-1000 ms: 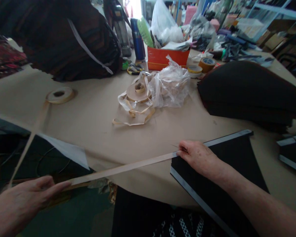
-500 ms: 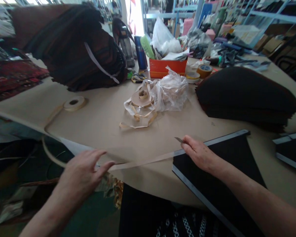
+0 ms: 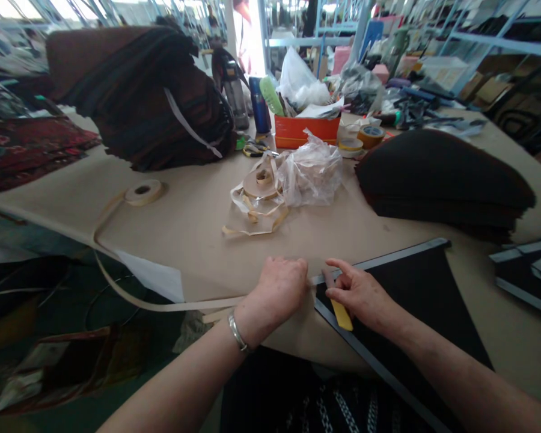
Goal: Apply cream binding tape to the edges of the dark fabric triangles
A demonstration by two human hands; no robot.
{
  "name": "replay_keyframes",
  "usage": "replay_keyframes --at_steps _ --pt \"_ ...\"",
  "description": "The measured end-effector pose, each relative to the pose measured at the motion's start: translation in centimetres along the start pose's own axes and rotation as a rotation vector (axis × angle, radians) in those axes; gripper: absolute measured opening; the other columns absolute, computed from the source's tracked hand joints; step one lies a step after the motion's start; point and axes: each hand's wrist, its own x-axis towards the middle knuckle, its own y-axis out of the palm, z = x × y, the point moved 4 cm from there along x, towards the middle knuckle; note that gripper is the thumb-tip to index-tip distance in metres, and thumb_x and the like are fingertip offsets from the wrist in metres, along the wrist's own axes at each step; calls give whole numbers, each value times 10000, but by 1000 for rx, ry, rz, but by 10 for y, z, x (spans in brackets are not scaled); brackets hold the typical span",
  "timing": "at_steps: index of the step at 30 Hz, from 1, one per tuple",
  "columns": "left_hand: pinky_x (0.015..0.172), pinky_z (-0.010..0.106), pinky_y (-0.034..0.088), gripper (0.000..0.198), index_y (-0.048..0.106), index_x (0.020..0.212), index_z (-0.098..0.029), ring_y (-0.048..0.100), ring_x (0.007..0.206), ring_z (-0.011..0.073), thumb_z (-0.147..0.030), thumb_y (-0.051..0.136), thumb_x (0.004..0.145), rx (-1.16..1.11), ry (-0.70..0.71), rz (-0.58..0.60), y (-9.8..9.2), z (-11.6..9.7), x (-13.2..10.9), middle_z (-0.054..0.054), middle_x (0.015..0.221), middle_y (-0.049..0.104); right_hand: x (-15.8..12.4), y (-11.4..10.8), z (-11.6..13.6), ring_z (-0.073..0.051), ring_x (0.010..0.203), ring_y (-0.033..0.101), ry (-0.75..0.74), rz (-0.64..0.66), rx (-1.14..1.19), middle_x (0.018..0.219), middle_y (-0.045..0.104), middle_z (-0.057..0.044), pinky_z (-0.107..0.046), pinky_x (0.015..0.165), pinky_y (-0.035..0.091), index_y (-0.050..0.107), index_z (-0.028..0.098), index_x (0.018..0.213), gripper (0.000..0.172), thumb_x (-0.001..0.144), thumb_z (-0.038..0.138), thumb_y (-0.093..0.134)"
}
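Note:
My left hand is closed on a pale tape strip at the near edge of the table. The strip loops down past the edge and back up to a tape roll on the left. My right hand grips a small knife with a yellow handle, its blade against the strip's end. Beneath that hand lies a black fabric panel, with light grey tape along two of its edges. A short gap separates the two hands.
A second tape roll lies by a clear plastic bag mid-table. Dark fabric stacks stand at left and right. Behind are an orange box, a blue bottle and scissors. Another taped panel lies far right.
My left hand has moved right along the strip, close to my right hand. My right hand has turned the knife, so its yellow handle now shows and its blade meets the strip.

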Motion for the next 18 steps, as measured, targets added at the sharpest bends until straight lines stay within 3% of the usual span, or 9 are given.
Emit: replay_keyframes --at_steps 2,5,18 --pt "681 404 499 155 661 797 -167 678 770 298 -265 545 824 12 0 37 -2 0 3 114 773 713 0 4 2 -98 514 463 -15 -23 -61 583 522 66 -231 540 367 522 167 1259 530 734 203 584" --pt "702 416 501 183 678 766 -166 683 777 303 -293 556 817 25 10 70 -3 0 7 123 787 721 -2 7 7 -101 520 465 -73 -31 -164 569 527 53 -236 544 356 593 165 1156 407 752 206 577" --pt "698 403 461 208 687 744 -138 673 744 290 -239 528 830 -70 46 79 -3 -4 7 144 748 708 0 12 9 -119 561 511 -139 -29 -305 622 589 18 -235 551 341 612 205 1066 304 771 195 542"
